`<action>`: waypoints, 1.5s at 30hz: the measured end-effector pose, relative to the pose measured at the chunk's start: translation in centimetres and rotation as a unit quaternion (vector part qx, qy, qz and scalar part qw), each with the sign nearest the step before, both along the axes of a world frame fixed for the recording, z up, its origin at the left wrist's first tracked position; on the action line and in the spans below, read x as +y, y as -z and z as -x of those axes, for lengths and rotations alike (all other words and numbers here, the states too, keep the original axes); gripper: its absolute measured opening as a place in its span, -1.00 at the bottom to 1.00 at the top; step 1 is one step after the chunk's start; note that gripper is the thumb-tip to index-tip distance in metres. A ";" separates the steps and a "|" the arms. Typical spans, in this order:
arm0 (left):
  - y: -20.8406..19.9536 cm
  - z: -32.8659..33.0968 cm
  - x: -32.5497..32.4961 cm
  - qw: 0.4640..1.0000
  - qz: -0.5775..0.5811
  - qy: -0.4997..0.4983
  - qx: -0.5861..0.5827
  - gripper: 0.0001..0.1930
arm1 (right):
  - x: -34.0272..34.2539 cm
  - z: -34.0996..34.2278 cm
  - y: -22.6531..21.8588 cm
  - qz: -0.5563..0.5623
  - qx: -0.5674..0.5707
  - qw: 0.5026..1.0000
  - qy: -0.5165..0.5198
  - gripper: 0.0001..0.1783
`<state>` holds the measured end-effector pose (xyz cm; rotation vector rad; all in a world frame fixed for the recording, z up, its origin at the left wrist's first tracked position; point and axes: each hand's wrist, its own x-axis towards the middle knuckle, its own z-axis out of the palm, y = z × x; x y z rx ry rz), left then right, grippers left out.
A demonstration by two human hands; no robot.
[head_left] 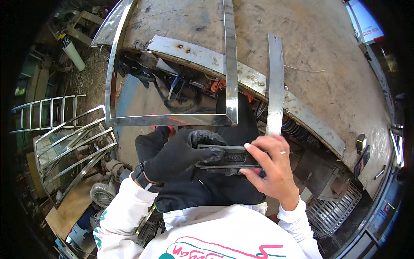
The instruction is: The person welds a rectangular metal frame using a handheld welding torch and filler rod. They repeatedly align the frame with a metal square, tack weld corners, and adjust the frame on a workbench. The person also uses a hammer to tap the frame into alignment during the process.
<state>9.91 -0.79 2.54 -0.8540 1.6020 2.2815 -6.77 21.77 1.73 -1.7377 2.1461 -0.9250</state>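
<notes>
Centrally: one black block [235, 158], long and narrow, with a recessed upper face bearing raised lettering; located in front of the person's body, over the lap, just below the near bar of the metal frame.

Left hand [179, 157]: black glove, dark band at the wrist, white sleeve. Fingers curled around the left end of the block, thumb laid along its top; grasping.

Right hand [274, 166]: bare, one ring. Fingers and thumb pinching the right end of the block between its far and near edges; grasping. A small red-and-black part [259, 172] shows beside the thumb; whether it belongs to the block cannot be told.

Metal frame [172, 120]: shiny, rectangular, partly on the bench and reaching past its edge toward the person; far end beyond the view.

Bench [319, 49]: broad, brown, stained top, with a pale metal strip along its near edge.

Flat bar [275, 82]: single, grey, lying across the bench edge, its near end close to the right hand.

Thin wire [305, 69]: on the bench, right of the flat bar.

Tape measure [361, 143]: yellow and black, at the bench's right side; a dark flat device [362, 162] just beside it.

Left side, lower level: barred metal racks [79, 149]; pale cylinder [74, 57] with a dark top; brown board [75, 209]; round wire cage [102, 193].

Lower right: wire basket [338, 209], beneath the bench.
</notes>
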 end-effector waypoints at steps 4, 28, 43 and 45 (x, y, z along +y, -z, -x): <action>3.0 -2.3 -1.0 0.996 -0.065 -0.067 0.012 -0.67 | 0.6 -0.7 2.2 0.124 -0.204 0.928 0.287 -0.42; 1.1 2.2 -3.7 0.763 0.589 0.254 0.083 -0.20 | -3.7 -0.6 5.2 0.020 -0.626 0.756 0.191 -0.64; 1.0 2.7 -4.3 0.752 0.581 0.305 0.061 -0.15 | -3.9 0.1 4.2 -0.009 -0.657 0.733 0.176 -0.65; 1.1 2.7 -4.5 0.746 0.588 0.301 0.086 -0.19 | -3.9 0.2 4.3 -0.015 -0.652 0.738 0.171 -0.65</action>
